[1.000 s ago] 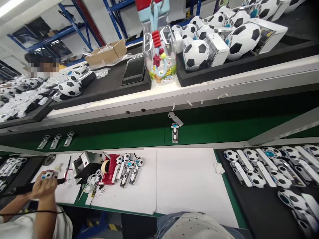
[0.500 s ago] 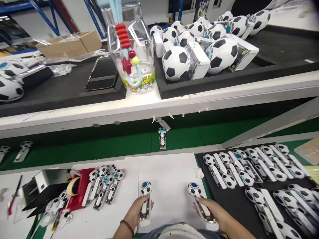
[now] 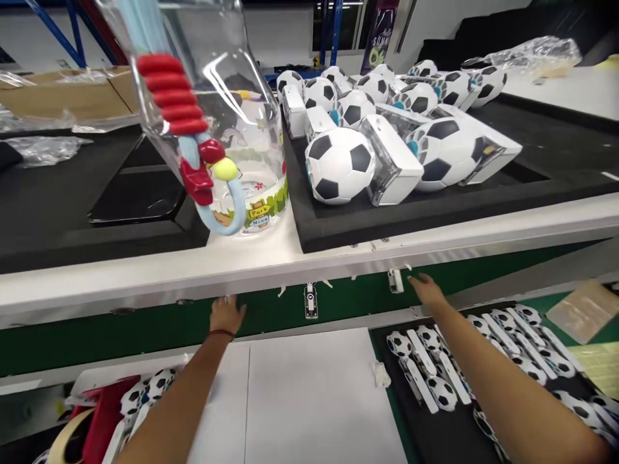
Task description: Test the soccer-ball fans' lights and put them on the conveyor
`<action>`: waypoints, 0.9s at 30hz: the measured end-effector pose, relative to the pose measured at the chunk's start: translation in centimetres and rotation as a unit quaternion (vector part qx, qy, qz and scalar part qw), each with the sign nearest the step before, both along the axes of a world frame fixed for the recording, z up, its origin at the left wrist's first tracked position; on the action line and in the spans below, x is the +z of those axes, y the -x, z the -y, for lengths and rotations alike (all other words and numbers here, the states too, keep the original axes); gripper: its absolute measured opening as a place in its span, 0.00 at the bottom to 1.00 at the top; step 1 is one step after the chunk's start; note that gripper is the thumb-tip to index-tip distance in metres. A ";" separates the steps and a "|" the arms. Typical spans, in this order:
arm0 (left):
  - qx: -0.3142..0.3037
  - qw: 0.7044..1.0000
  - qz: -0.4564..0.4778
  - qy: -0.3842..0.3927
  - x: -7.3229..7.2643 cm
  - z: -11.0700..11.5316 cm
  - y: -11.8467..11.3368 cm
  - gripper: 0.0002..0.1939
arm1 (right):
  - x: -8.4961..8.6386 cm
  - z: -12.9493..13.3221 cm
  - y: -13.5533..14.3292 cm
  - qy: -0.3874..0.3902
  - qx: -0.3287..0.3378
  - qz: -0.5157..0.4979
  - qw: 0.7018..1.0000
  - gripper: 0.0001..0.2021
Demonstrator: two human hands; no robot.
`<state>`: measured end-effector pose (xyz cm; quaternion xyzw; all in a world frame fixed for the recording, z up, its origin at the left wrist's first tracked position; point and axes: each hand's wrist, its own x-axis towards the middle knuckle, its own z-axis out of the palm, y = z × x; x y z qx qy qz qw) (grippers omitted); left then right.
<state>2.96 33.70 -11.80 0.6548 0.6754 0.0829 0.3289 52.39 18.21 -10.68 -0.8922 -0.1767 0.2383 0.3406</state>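
My left hand (image 3: pixel 227 316) reaches in under the white ledge, over the green shelf. Its thumb stands out to the side, but the ledge hides most of the fingers, so I cannot see whether it holds anything. My right hand (image 3: pixel 426 289) is stretched to the same shelf farther right, fingers apart and holding nothing visible. Just left of its fingertips is a white gadget (image 3: pixel 395 281), its upper part hidden by the ledge. Between the hands lies another gadget with a clear-and-black body (image 3: pixel 311 301) on the green shelf (image 3: pixel 271 309).
Soccer-ball-headed gadgets lie in rows on a black foam tray (image 3: pixel 401 419) at right. A clear bottle (image 3: pixel 261 161) with a blue-and-red strap and several soccer balls (image 3: pixel 340 165) stand on the upper ledge (image 3: pixel 271 258). A red tape dispenser (image 3: pixel 104 412) is at lower left.
Both hands have moved forward from the white worktop to the green shelf. The soccer-ball gadget has left my right hand; the one from my left hand is out of sight. The view has shifted closer.
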 end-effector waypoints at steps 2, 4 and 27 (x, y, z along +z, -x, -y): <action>-0.097 0.995 -0.006 0.014 -1.8 1.3 -3.9 0.26 | -1.5 1.0 2.4 -0.009 0.003 -0.047 0.999 0.15; -0.183 0.982 -0.001 0.049 -3.9 3.4 -8.5 0.24 | -3.4 2.8 6.4 -0.034 0.013 -0.094 0.995 0.14; -0.228 0.951 0.185 0.094 6.4 26.4 -11.8 0.15 | 4.4 9.7 24.6 -0.189 -0.068 -0.543 0.815 0.30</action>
